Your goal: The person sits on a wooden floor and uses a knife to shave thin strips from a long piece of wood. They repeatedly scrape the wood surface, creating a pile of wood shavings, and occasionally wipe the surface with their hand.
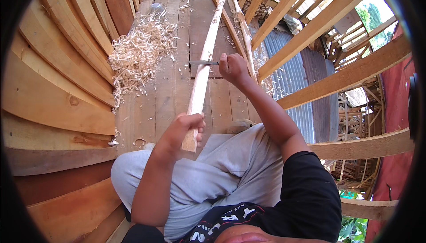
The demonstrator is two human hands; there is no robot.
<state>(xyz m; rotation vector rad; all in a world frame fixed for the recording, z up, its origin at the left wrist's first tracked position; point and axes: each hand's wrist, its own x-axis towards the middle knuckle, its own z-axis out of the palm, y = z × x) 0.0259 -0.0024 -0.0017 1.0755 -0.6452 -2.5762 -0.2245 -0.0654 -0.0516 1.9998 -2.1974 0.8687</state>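
Head view: hands (184, 130) (233, 67) gripping lath (202, 76) and blade (202, 62), shavings (140, 52) alongside.

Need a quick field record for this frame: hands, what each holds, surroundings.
left hand: gripping the near end of a long wooden strip
right hand: holding a thin metal blade laid across the strip farther up
strip: pale, narrow, running away from the person over the plank floor
shavings: heap of curled wood on the floor, left of the strip
left side: curved stacked planks
right side: open timber beams, corrugated metal sheet below
person: seated, grey trousers, black shirt
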